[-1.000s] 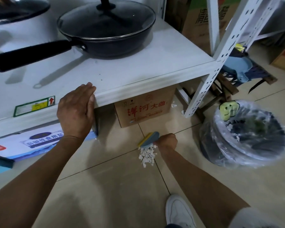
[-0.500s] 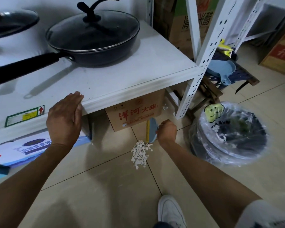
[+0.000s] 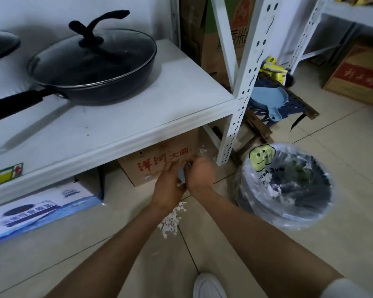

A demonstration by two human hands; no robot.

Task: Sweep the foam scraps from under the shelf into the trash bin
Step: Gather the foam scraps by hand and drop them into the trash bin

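Note:
A small pile of white foam scraps (image 3: 171,220) lies on the tiled floor in front of the white shelf (image 3: 151,127). A few more scraps (image 3: 202,150) show under the shelf beside the cardboard box. Just above the pile, my left hand (image 3: 167,188) and my right hand (image 3: 200,175) meet around a small blue hand brush (image 3: 182,176), mostly hidden between them. The grip is blurred. The black trash bin (image 3: 286,186), lined with a clear plastic bag, stands on the floor to the right of my hands.
A lidded black pan (image 3: 91,67) sits on the shelf. Under it stand a cardboard box (image 3: 153,166) with red characters and a flat blue-and-white box (image 3: 41,207). A blue dustpan (image 3: 267,100) rests on a folding stool behind the shelf post (image 3: 241,104). My white shoe (image 3: 207,286) is below.
My left hand left the shelf edge and came down to meet my right hand at the brush. The right hand lifted the brush off the pile, toward the box.

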